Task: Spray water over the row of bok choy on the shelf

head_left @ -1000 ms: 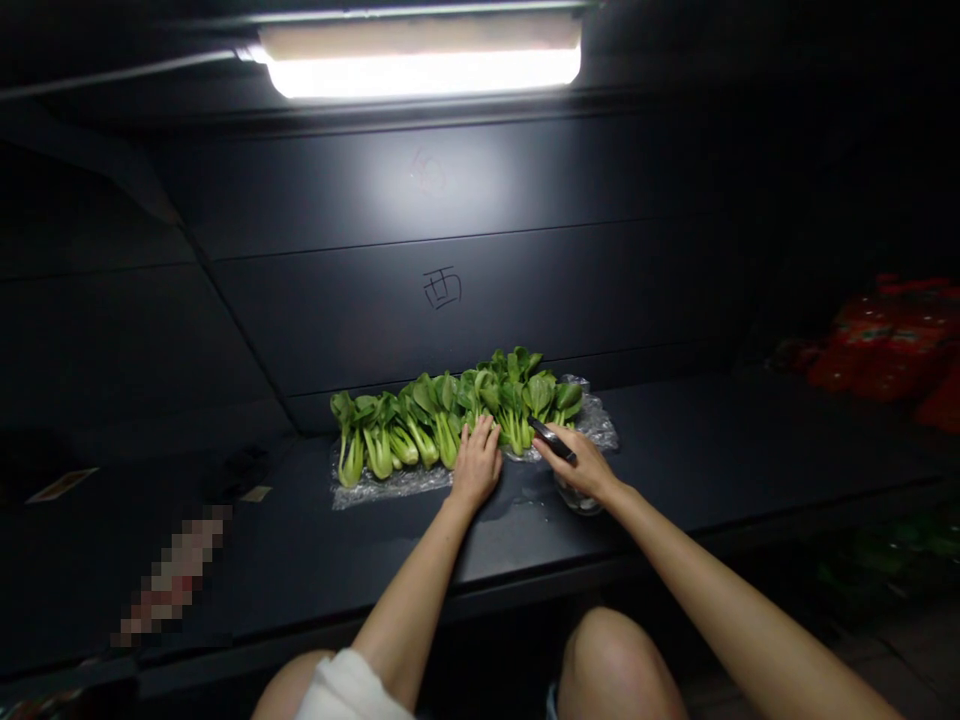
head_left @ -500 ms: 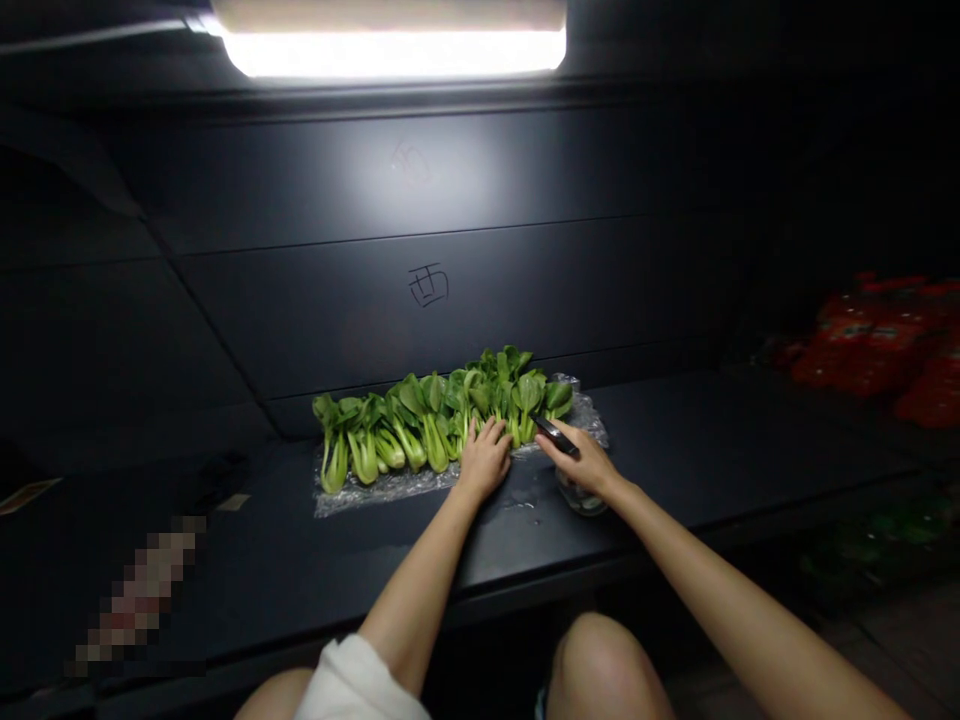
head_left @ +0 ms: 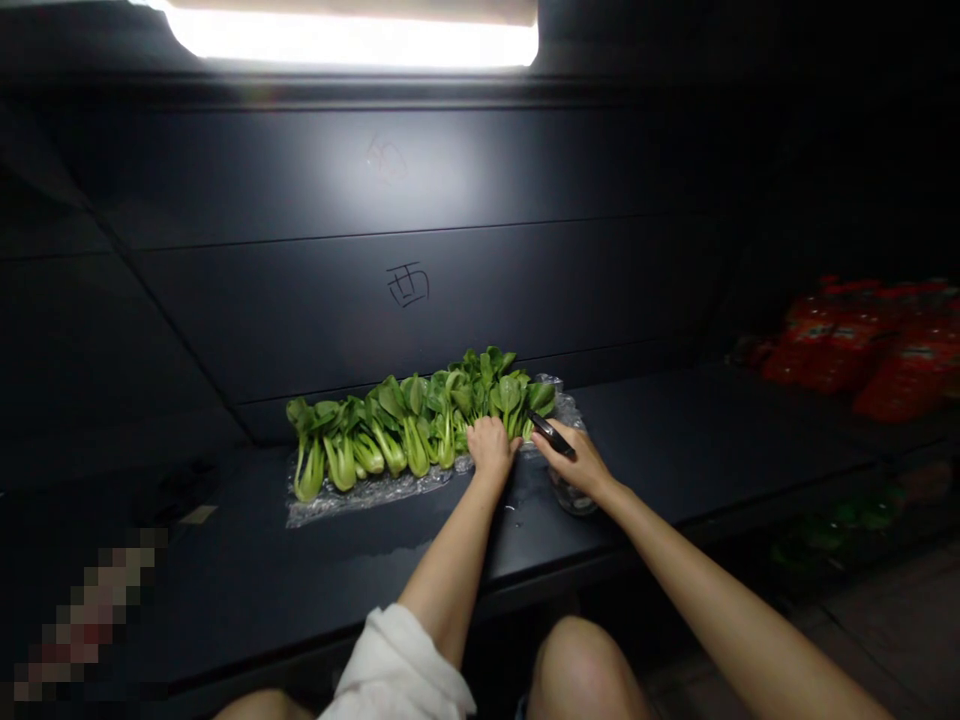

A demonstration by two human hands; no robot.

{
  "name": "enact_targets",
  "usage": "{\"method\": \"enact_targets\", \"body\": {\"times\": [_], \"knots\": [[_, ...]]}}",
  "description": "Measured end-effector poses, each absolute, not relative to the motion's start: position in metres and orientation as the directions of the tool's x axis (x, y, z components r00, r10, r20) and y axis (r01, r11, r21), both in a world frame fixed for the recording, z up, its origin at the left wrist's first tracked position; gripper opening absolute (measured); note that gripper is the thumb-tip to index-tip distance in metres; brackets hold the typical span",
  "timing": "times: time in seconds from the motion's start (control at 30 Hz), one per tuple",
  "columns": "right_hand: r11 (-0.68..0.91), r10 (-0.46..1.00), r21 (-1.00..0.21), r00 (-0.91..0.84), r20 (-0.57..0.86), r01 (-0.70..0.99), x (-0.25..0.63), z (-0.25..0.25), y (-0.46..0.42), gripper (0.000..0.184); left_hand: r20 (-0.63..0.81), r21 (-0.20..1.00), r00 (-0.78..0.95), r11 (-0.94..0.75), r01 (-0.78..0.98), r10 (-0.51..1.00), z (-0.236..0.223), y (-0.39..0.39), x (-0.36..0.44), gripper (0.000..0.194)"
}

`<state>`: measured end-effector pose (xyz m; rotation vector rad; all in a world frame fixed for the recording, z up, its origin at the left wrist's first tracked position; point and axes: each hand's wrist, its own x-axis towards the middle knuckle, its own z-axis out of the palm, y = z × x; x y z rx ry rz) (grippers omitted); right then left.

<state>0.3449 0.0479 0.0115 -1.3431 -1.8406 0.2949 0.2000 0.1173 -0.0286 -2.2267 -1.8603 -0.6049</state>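
Several heads of bok choy (head_left: 414,425) lie in a row, leaves toward the back panel, on a crinkled clear plastic sheet (head_left: 394,497). At the right part of the row, my left hand (head_left: 491,445) is closed on the stems of a bok choy, its fingertips partly hidden. Close beside it, my right hand (head_left: 583,462) grips a spray bottle (head_left: 553,436) by its black trigger head, nozzle toward the greens. The bottle's clear body shows below that hand, low over or on the dark shelf.
A bright lamp (head_left: 360,40) hangs above. Red bottles (head_left: 855,345) stand on the dark shelf (head_left: 675,430) at the right, with green packs (head_left: 840,525) lower down. Water drops lie on the shelf near my hands. My knee (head_left: 585,665) is below its front edge.
My left hand, spread over the stems before, has curled its fingers and shifted slightly right along the row. My right hand keeps hold of the spray bottle. The view has turned a little right.
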Motion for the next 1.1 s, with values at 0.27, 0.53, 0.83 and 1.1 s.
{"method": "enact_targets", "body": {"times": [0.27, 0.53, 0.83, 1.1], "knots": [[0.397, 0.881, -0.643, -0.075, 0.468, 0.656, 0.345, 0.01, 0.051, 0.028, 0.44, 0.564, -0.151, -0.142, 0.814, 0.885, -0.036, 0.127, 0.19, 0.012], [0.394, 0.88, -0.653, -0.061, 0.471, 0.647, 0.346, 0.008, 0.052, 0.029, 0.681, 0.578, -0.103, -0.446, 0.683, 0.725, -0.043, 0.127, 0.181, 0.016], [0.369, 0.891, -0.684, -0.03, 0.453, 0.629, 0.35, 0.004, 0.056, 0.029, 0.458, 0.258, 0.282, -0.429, 0.866, 0.843, -0.048, 0.121, 0.194, 0.029], [0.374, 0.885, -0.681, -0.024, 0.465, 0.63, 0.35, 0.005, 0.053, 0.031, 0.436, 0.063, 0.217, -0.271, 0.961, 0.873, -0.04, 0.116, 0.19, 0.037]]}}
